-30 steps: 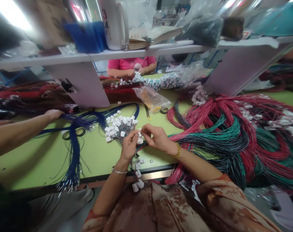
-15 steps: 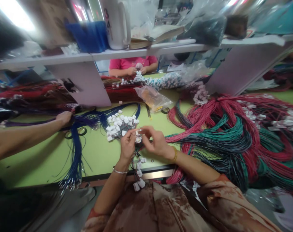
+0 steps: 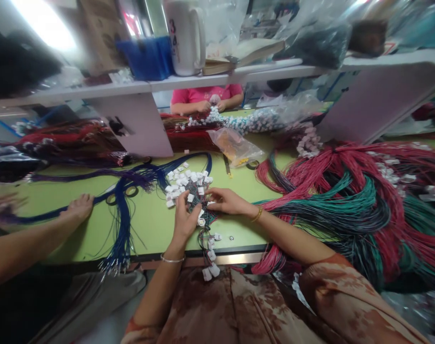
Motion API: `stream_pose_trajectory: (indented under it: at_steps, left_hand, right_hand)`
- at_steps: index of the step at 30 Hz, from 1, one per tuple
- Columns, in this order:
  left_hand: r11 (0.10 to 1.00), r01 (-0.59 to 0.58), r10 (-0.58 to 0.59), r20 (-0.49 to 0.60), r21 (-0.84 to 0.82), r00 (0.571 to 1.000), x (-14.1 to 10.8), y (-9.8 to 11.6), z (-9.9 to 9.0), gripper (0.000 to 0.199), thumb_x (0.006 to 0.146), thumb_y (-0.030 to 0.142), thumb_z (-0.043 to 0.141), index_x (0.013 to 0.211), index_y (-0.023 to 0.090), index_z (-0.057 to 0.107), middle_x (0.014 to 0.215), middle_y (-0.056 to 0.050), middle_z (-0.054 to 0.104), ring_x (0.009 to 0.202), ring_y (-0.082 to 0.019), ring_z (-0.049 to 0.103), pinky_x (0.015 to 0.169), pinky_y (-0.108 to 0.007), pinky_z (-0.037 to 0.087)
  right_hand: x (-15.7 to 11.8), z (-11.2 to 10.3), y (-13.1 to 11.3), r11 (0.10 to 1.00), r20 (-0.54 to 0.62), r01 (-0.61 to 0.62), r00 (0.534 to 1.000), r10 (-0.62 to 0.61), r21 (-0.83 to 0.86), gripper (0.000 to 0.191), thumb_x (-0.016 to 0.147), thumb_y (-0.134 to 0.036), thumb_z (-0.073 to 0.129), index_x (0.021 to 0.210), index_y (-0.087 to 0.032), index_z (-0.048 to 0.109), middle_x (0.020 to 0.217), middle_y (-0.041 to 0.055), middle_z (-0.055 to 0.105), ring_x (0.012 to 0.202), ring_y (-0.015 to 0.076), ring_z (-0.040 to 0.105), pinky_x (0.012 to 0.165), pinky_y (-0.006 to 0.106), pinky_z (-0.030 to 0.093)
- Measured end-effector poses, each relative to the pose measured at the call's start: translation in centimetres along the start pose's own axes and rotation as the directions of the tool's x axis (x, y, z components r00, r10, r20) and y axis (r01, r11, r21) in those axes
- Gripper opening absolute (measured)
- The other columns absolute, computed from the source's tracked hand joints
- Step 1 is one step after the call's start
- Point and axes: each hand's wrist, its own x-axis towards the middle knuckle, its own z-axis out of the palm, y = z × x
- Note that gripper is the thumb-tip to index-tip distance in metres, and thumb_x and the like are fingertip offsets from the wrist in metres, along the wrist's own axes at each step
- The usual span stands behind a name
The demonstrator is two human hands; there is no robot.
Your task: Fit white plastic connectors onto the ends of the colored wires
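Note:
My left hand (image 3: pixel 186 220) reaches over a bunch of wires, thumb and forefinger apart, with a white connector (image 3: pixel 201 221) beside the thumb tip. My right hand (image 3: pixel 230 201) is bent in from the right, its fingers curled around a small white plug (image 3: pixel 211 204) on thin wires; the fingers partly hide it. Just beyond both hands lies a cluster of white plastic connectors (image 3: pixel 174 191) on dark wires. More white connectors (image 3: pixel 212 255) on short wires hang over the table's front edge below my hands.
Red, green and black wire bundles (image 3: pixel 321 200) cover the right side. Blue wires (image 3: pixel 120 224) and tape rolls (image 3: pixel 131 191) lie left, near a co-worker's hand (image 3: pixel 80 206). A plastic bag (image 3: pixel 235 147) lies behind. Above runs a shelf (image 3: pixel 217 80) with a mug (image 3: pixel 184 38); another person sits opposite.
My hands were close together at a connector; now they are apart, the left lower with its fingers spread. The co-worker's hand has slid left along the blue wires. The view has shifted slightly.

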Motion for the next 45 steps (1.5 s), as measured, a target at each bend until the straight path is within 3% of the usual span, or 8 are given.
stream_pose_trajectory:
  at_steps: [8, 16, 23, 28, 35, 37, 41, 45]
  left_hand:
    - [0.947, -0.114, 0.111, 0.028, 0.299, 0.993, -1.5, -0.6, 0.3, 0.056, 0.069, 0.024, 0.071, 0.124, 0.018, 0.061, 0.119, -0.014, 0.065, 0.118, -0.034, 0.055, 0.105, -0.051, 0.041]
    - [0.962, -0.245, 0.229, 0.132, 0.119, 0.965, -2.5, 0.6, -0.2, 0.016, 0.082, 0.019, 0.053, 0.091, 0.018, 0.066, 0.093, -0.008, 0.066, 0.091, -0.023, 0.062, 0.083, -0.035, 0.050]
    - [0.618, -0.775, 0.485, 0.711, 0.133, 0.508, -7.6, 2.2, 2.4, 0.055, 0.080, 0.038, 0.060, 0.127, 0.011, 0.058, 0.117, -0.018, 0.067, 0.113, -0.033, 0.057, 0.103, -0.050, 0.040]
    - [0.440, -0.833, 0.346, 0.792, 0.336, 0.503, -8.7, 2.1, 4.7, 0.063, 0.090, 0.056, 0.052, 0.127, 0.006, 0.060, 0.119, -0.022, 0.068, 0.119, -0.036, 0.056, 0.112, -0.054, 0.033]
    - [0.447, -0.893, 0.679, 0.629, 0.056, 0.379, -8.8, 0.9, 1.7, 0.053, 0.098, 0.050, 0.038, 0.128, 0.011, 0.059, 0.118, -0.020, 0.070, 0.126, -0.031, 0.057, 0.104, -0.047, 0.045]
    - [0.552, -0.833, 0.746, 0.472, -0.043, 0.470, -7.4, 1.1, 0.5, 0.045, 0.099, 0.043, 0.035, 0.123, 0.017, 0.063, 0.111, -0.017, 0.072, 0.118, -0.029, 0.062, 0.099, -0.047, 0.049]
    - [0.905, -0.423, 0.422, 0.024, 0.055, 0.906, -1.5, 1.6, -0.2, 0.034, 0.100, 0.034, 0.039, 0.113, 0.020, 0.068, 0.116, -0.014, 0.069, 0.114, -0.025, 0.062, 0.103, -0.045, 0.046]
    - [0.999, -0.019, 0.018, 0.043, 0.030, 0.999, 4.7, 0.9, 1.2, 0.052, 0.080, 0.040, 0.071, 0.124, 0.014, 0.061, 0.124, -0.018, 0.064, 0.107, -0.027, 0.064, 0.096, -0.043, 0.050]
  right_hand:
    - [-2.0, 1.7, -2.2, 0.897, 0.007, 0.153, 0.986, -0.165, -0.414, 0.043, 0.084, -0.007, 0.060, 0.127, -0.013, 0.058, 0.108, 0.0125, 0.059, 0.092, 0.0201, 0.058, 0.088, 0.038, 0.050]
    - [-2.6, -0.3, -3.9, 0.982, -0.011, 0.190, 0.982, -0.190, 0.024, 0.029, 0.094, -0.038, 0.058, 0.108, -0.014, 0.065, 0.093, 0.0060, 0.067, 0.077, 0.0145, 0.061, 0.073, 0.029, 0.051]
    - [0.9, -0.1, -4.3, 0.970, -0.002, 0.080, 0.997, -0.082, -0.230, 0.035, 0.094, -0.048, 0.057, 0.083, -0.015, 0.064, 0.073, 0.0026, 0.065, 0.065, 0.0136, 0.056, 0.064, 0.026, 0.042]
    - [3.2, 4.1, -4.7, 0.730, -0.115, -0.126, 0.991, 0.066, -0.671, 0.062, 0.079, -0.073, 0.064, 0.100, -0.014, 0.059, 0.084, 0.0153, 0.070, 0.073, 0.0256, 0.065, 0.065, 0.032, 0.043]
    - [3.3, 1.9, -2.5, 0.642, -0.286, -0.357, 0.933, 0.217, -0.678, 0.072, 0.082, -0.083, 0.047, 0.092, -0.013, 0.064, 0.080, 0.0181, 0.070, 0.074, 0.0285, 0.068, 0.064, 0.033, 0.042]
    - [3.6, 1.3, -1.6, 0.662, -0.257, -0.383, 0.924, 0.283, -0.644, 0.073, 0.081, -0.085, 0.044, 0.077, -0.015, 0.065, 0.076, 0.0168, 0.069, 0.071, 0.0264, 0.066, 0.062, 0.032, 0.040]
    - [4.6, 2.0, -0.2, 0.766, -0.238, -0.364, 0.931, 0.278, -0.530, 0.056, 0.084, -0.072, 0.056, 0.082, -0.017, 0.065, 0.078, 0.0097, 0.069, 0.069, 0.0207, 0.062, 0.059, 0.028, 0.037]
    - [4.8, 3.2, 0.2, 0.840, -0.280, -0.310, 0.939, 0.198, -0.444, 0.027, 0.091, -0.041, 0.057, 0.096, -0.015, 0.062, 0.086, 0.0080, 0.070, 0.072, 0.0192, 0.060, 0.062, 0.026, 0.038]
